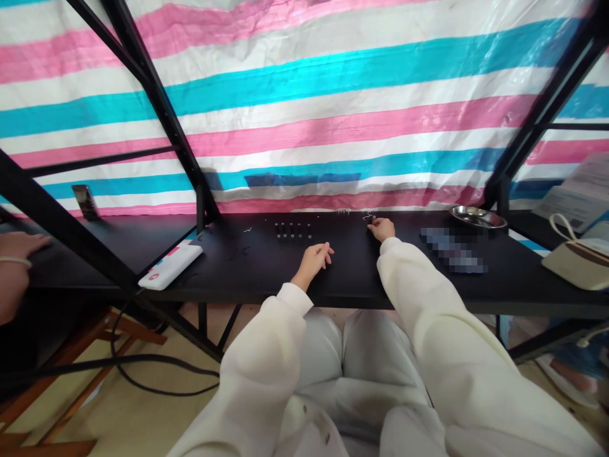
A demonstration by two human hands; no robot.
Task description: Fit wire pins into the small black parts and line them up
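Note:
On the black table, several small dark pieces with pale tops stand in a row left of centre. My left hand rests just in front of the row's right end, its fingers curled together; whether they hold anything is hidden. Farther right, my right hand pinches at the table's back part, beside some thin white bits; what lies between its fingertips is too small to make out. More small white pieces lie along the back edge.
A white power bank lies at the left. Toward the right are a blurred dark object, a round metal dish and a beige bag. Black metal posts frame the table. Another person's hand is at far left.

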